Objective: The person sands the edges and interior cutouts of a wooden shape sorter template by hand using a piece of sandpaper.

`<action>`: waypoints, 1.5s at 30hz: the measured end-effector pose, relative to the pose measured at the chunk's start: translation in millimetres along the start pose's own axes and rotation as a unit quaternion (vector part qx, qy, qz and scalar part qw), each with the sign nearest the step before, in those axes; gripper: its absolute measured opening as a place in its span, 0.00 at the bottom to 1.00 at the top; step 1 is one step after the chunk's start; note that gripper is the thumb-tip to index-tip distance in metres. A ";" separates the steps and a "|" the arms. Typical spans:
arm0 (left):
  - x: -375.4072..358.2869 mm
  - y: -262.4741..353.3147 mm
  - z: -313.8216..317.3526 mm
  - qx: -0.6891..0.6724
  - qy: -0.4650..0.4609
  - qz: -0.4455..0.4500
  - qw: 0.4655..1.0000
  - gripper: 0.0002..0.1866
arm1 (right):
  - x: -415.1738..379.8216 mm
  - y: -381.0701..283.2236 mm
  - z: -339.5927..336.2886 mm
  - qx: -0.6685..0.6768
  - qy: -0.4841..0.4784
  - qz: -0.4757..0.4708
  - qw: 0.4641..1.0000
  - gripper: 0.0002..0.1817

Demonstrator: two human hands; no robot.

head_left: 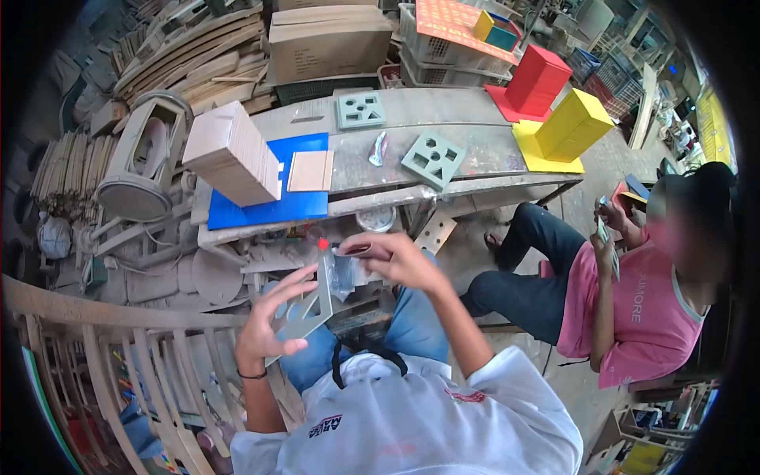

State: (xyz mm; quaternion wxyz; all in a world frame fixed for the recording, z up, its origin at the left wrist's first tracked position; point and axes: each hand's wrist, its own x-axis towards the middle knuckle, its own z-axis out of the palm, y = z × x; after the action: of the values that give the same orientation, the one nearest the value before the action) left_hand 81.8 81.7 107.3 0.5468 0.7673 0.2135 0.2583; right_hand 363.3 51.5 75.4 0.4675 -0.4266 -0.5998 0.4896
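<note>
My left hand (267, 321) holds a grey-green shape-sorter board (318, 305) on edge in front of my lap, fingers along one side and thumb at the other. Cut-out holes show in the board, partly covered by the hand. My right hand (405, 265) is closed on a folded brown piece of sandpaper (366, 250), just right of the board's upper end. Below these fingers appears a clear plastic wrapping (342, 277). Two similar boards lie on the bench: one board (361, 110) at the back, another board (434, 161) nearer the front edge.
The worn bench (475, 119) bears a white stack of boards (233, 154) on a blue panel (309, 207), plus red blocks (540, 79) and yellow blocks (576, 125). A person in pink (625, 309) sits at right, hands on small pieces. A wooden railing (119, 317) stands left.
</note>
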 end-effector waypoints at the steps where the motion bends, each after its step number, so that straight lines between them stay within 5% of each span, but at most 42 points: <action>1: -0.3 -0.7 3.1 -0.008 -0.002 0.001 1.000 0.44 | -2.7 -6.9 4.0 -0.027 -0.021 0.025 0.999 0.21; 5: 6.8 -3.6 15.9 0.007 -0.010 0.018 1.000 0.40 | -5.8 22.5 27.1 0.151 0.017 -0.037 0.988 0.19; 8: 8.5 -5.4 23.6 0.013 -0.005 0.029 0.999 0.39 | -13.7 30.3 41.9 0.136 0.018 -0.011 0.991 0.29; 13: 9.6 -4.0 26.3 0.018 -0.017 0.033 0.999 0.39 | -15.5 27.8 37.4 0.224 -0.008 0.058 0.973 0.29; 15: 10.4 2.4 26.6 0.038 -0.038 0.045 0.998 0.39 | -16.5 23.9 32.9 0.330 -0.032 0.154 0.931 0.27; 22: 7.5 5.5 28.5 0.066 -0.047 0.064 0.995 0.38 | -15.8 36.5 34.9 0.402 -0.012 0.177 0.898 0.16; 26: 2.4 -10.8 35.4 -0.055 -0.037 0.048 0.997 0.43 | -15.3 31.0 29.6 0.322 0.025 0.100 0.941 0.06; 29: 1.7 -31.2 46.7 -0.373 -0.003 0.090 0.923 0.45 | -16.8 32.8 27.5 0.304 0.007 0.054 0.951 0.05; 33: -24.4 -62.2 55.5 -0.472 0.023 0.013 0.881 0.47 | -19.3 33.6 28.6 0.318 0.018 0.029 0.947 0.05; 35: -42.1 -114.7 52.6 -0.446 0.050 -0.020 0.893 0.46 | -22.2 28.8 25.7 0.292 0.041 0.043 0.955 0.05; 39: -12.7 -15.2 42.9 -0.367 0.084 -0.048 0.925 0.41 | -18.1 3.1 20.1 0.136 0.096 0.000 0.986 0.05; 42: -9.2 -4.7 42.7 -0.237 0.128 -0.023 0.963 0.28 | -8.4 -2.1 26.6 -0.017 0.091 -0.129 0.987 0.06; 44: -7.2 -0.1 46.6 -0.005 0.096 -0.098 0.991 0.21 | -9.9 -16.8 34.1 -0.028 0.079 -0.099 0.992 0.07; 45: -4.1 -2.3 56.2 0.004 0.141 -0.065 0.988 0.13 | -9.2 -22.1 37.6 -0.035 0.058 -0.092 0.993 0.07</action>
State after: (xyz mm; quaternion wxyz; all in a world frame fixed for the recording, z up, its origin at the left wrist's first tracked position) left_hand 113.9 39.0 89.3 0.5238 0.7100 0.3390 0.3265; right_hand 327.2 32.1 92.8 0.5296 -0.4130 -0.6251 0.3977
